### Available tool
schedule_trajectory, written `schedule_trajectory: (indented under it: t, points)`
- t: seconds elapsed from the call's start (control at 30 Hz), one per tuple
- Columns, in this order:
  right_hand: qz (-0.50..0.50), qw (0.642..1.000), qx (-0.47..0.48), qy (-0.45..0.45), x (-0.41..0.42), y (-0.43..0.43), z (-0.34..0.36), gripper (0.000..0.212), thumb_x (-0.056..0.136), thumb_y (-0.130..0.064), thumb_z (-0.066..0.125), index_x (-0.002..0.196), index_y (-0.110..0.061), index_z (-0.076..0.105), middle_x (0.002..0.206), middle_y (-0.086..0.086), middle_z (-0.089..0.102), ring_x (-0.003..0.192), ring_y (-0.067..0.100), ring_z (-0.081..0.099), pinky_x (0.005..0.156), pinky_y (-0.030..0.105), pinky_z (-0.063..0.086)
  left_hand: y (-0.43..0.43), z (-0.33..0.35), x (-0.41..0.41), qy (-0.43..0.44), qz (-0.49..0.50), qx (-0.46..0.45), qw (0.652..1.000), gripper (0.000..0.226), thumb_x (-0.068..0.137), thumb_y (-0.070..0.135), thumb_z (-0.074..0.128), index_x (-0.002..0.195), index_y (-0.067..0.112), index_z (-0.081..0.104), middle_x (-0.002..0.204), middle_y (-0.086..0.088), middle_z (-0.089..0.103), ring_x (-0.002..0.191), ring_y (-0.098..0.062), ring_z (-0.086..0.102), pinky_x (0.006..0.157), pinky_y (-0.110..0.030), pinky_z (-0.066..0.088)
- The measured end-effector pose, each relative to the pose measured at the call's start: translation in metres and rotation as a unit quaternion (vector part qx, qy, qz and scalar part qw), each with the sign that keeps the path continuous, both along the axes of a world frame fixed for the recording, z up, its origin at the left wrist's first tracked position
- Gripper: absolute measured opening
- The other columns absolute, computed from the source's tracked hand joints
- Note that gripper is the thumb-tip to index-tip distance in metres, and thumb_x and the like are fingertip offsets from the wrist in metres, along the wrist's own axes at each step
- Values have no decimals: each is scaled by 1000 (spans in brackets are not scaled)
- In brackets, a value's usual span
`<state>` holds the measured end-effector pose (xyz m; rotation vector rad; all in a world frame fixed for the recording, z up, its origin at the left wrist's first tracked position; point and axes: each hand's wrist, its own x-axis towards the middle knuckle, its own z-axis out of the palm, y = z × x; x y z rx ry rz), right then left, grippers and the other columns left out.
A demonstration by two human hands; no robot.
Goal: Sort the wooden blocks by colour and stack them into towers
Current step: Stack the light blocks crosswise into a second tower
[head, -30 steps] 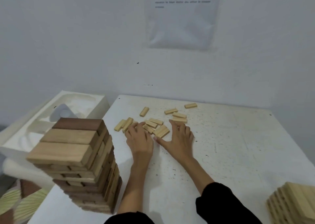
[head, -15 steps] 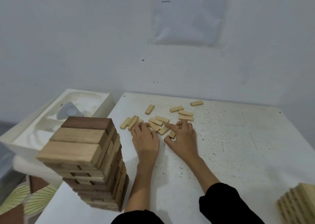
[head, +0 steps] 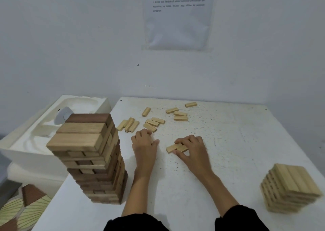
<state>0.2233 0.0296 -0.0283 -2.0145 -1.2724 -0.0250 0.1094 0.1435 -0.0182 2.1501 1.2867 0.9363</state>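
As the right hand grips, pale blocks sit bunched.

A plain white corner, seen through the head camera.
I look at a bare white wall with a glossy printed sheet fixed high on it, its small text too blurred for me to read. Below it stands a white table, its top speckled with dark flecks. Just beside its left edge sits a white moulded foam tray. At lower left I see floor patterned in brown and pale green. The light is soft and even.
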Motion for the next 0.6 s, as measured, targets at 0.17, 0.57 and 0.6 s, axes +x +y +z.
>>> schedule_trajectory:
  t: [0.17, 0.57, 0.6]
  points:
    - [76, 995, -46, 37, 3, -38, 3, 28, 83, -26, 69, 111, -27, 64, 102, -10, 48, 102, 7, 35, 83, 7, 27, -29, 3, 1, -35, -144, -112, 983, 51, 74, 14, 79, 121, 15, 58, 115, -3, 59, 112, -22, 48, 90, -28, 43]
    - [39, 997, -29, 67, -2, -94, 5, 51, 75, -29, 76, 122, -30, 56, 110, -13, 43, 107, 4, 39, 84, 3, 29, -63, 18, -40, -40, -324, -208, 922, 50, 76, 13, 78, 117, 36, 60, 113, 8, 63, 98, 3, 57, 85, -15, 47]
    - [18, 997, -30, 69, -3, -94, 6, 58, 73, -32, 78, 126, -30, 53, 111, -12, 42, 107, 5, 38, 83, 3, 28, -67, 17, -43, -56, -322, -205, 922, 50, 73, 13, 80, 115, 34, 62, 111, 8, 64, 98, 1, 58, 85, -16, 47]
